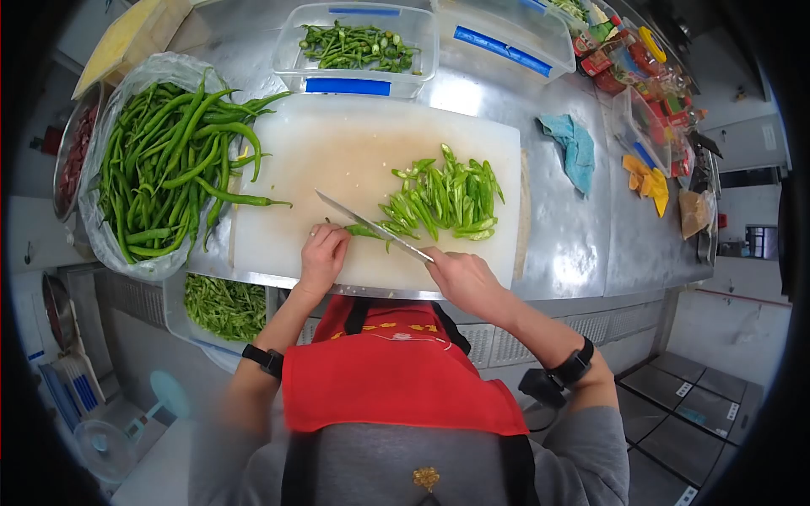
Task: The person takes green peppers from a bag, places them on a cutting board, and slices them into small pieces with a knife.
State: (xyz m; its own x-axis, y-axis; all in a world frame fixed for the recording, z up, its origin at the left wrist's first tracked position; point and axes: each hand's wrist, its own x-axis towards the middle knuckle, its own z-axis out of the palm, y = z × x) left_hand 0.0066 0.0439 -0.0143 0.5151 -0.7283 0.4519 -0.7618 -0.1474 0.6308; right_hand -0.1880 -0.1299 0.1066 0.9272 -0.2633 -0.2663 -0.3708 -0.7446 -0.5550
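Brushed steel counter point(582, 244), glossy under the lights, carries a smooth white plastic cutting board point(312, 156), faintly browned at its middle. Taking that board as the clock's centre, the green pepper point(365, 230) being worked lies just towards six, slim and shiny. At seven, the left hand point(323, 260), fingers bent, grasps its stem end. At five, the right hand point(464, 278) is clenched round the handle of a knife point(363, 220), whose straight metal blade crosses the pepper and points to ten. Glossy slanted strips of cut pepper point(447, 198) heap towards three. At nine, long curling whole peppers point(169, 169) fill a crinkled clear plastic bag point(139, 268). At twelve, a clear rigid tub point(291, 80) with a blue clip point(348, 87) holds short green pieces point(354, 46). Near three, a rumpled turquoise cloth point(572, 153); at two, bottles point(603, 67) with red labels too small to read. Towards six, yellow characters on the red apron point(396, 379) are likewise illegible
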